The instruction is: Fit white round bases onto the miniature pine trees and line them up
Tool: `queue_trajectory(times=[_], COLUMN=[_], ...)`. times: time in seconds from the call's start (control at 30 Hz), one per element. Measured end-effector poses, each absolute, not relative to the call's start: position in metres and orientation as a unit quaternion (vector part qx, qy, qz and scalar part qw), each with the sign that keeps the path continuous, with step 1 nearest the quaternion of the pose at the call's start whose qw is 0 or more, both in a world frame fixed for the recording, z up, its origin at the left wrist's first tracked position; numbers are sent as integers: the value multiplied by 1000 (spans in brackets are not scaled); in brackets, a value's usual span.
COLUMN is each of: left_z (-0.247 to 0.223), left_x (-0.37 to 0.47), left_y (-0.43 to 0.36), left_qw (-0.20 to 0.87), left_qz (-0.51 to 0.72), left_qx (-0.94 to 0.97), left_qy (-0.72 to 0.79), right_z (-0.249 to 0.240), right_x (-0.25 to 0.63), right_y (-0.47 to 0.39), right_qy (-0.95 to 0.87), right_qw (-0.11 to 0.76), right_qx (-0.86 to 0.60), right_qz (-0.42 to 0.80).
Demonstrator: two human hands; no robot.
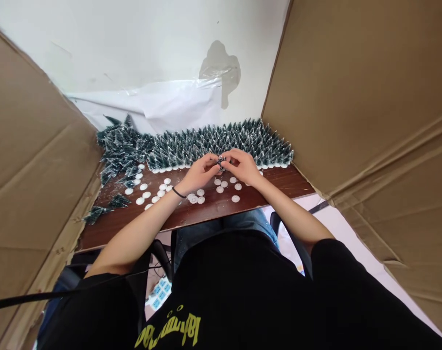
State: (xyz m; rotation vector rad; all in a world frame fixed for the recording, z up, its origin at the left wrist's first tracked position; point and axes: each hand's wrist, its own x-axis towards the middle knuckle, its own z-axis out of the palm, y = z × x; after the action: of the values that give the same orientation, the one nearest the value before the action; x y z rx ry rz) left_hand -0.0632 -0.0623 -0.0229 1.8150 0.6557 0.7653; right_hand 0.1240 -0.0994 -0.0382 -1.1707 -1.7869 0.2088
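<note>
Nearest to the camera is the black T-shirt [242, 287] of the person, with yellow lettering [169, 333], and beyond it the blue jeans [221, 229] at the near edge of the brown table [217, 206]. Over the middle of the table, the left hand [199, 174] and the right hand [245, 167] meet around one small miniature pine tree [221, 162]. The grip of each hand is closed on this tree, with thumbs and fingertips brought together from left and right. Fingers cover most of it, so I cannot tell whether it has a base.

The tree is probably very light; its bristles look springy and a little scratchy, and its white frosting may come off under rubbing. It seems best to hold it low, near the trunk, and to press the bristles only gently.

Just beyond the hands, a dense block of upright trees [206, 143] stands on white bases; its front row leaves little space on the far side. At the far left is a tangled heap of loose trees [124, 146], whose branches could catch one another. White round discs [194, 199] lie scattered under and beside the forearms and could be brushed aside. Cardboard panels [370, 97] close the left and right sides, and a white wall [151, 43] stands behind.
</note>
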Motion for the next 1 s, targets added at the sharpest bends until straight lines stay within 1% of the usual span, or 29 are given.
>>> queue_trajectory(times=[0.17, 0.27, 0.33, 0.43, 0.5, 0.63, 0.83, 1.0], left_z=[-43, -46, -44, -41, -40, -45, -53, -56], left_x=[-58, -57, -59, -64, -65, -65, -66, -63], left_y=[-65, -68, -72, -77, -79, -79, -73, -73], left_qw=[466, 384, 323, 246, 196, 123, 61, 32], left_qz=[375, 398, 398, 358, 308, 216, 162, 134], left_qx=[741, 761, 787, 849, 899, 955, 977, 984], left_qy=[304, 339, 344, 300, 243, 160, 124, 109], right_z=[-37, -38, -41, -47, -53, -61, -66, -69], right_x=[128, 137, 146, 159, 163, 162, 163, 164], right_y=[-99, -101, -103, -110, -116, -122, -118, -114], right_qy=[-749, -741, -719, -677, -668, -696, -730, -751], right_qw=[470, 473, 491, 529, 535, 502, 455, 423], right_qx=[-463, -476, -492, -506, -506, -504, -503, -504], right_qz=[56, 29, -7, -73, -101, -96, -78, -57])
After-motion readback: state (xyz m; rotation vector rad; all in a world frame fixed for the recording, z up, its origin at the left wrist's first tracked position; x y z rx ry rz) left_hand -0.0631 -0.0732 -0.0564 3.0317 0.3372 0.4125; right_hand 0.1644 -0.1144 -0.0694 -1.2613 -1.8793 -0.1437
